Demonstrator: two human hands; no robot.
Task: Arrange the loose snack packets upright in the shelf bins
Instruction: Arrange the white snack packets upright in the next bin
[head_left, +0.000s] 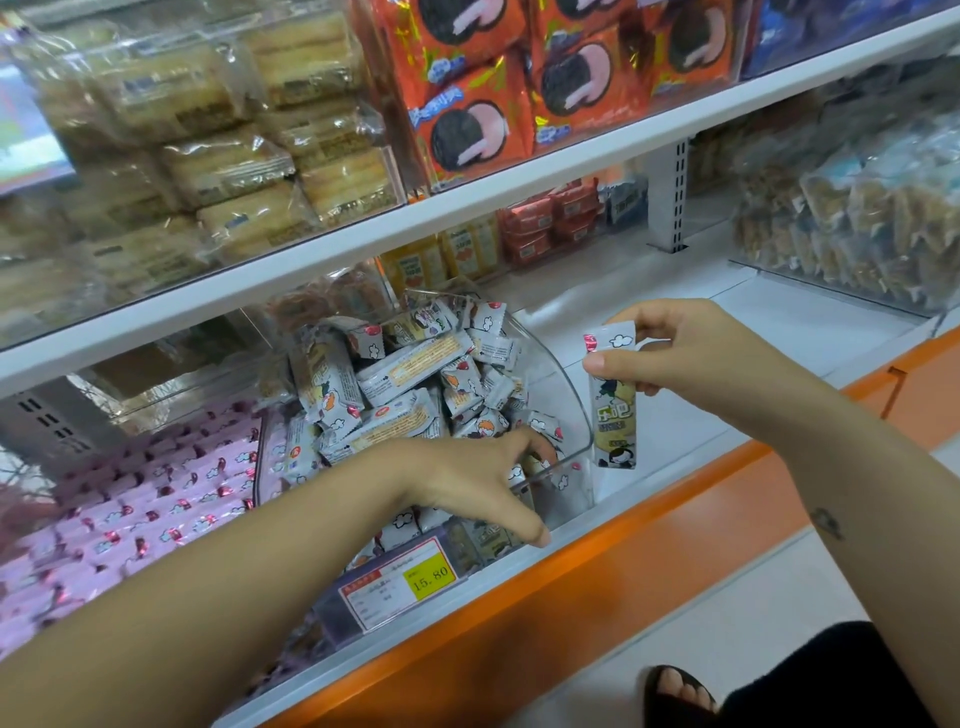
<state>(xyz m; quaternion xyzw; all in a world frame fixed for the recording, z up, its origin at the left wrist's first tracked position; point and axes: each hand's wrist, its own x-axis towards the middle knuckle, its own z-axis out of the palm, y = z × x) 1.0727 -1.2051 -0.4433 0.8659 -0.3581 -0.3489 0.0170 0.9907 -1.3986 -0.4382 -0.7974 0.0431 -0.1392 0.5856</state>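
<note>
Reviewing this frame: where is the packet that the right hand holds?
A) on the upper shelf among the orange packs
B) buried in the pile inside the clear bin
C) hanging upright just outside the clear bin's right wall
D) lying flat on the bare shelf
C: the right hand pinches the packet near its top, and it hangs upright beside the curved wall of the clear bin, outside it.

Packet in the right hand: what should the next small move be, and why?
Probably carry the packet left over the wall of the clear bin and stand it at the front. The right hand pinches it upright but outside the bin, while the left hand reaches into the bin's front, beside the jumbled pile.
</note>
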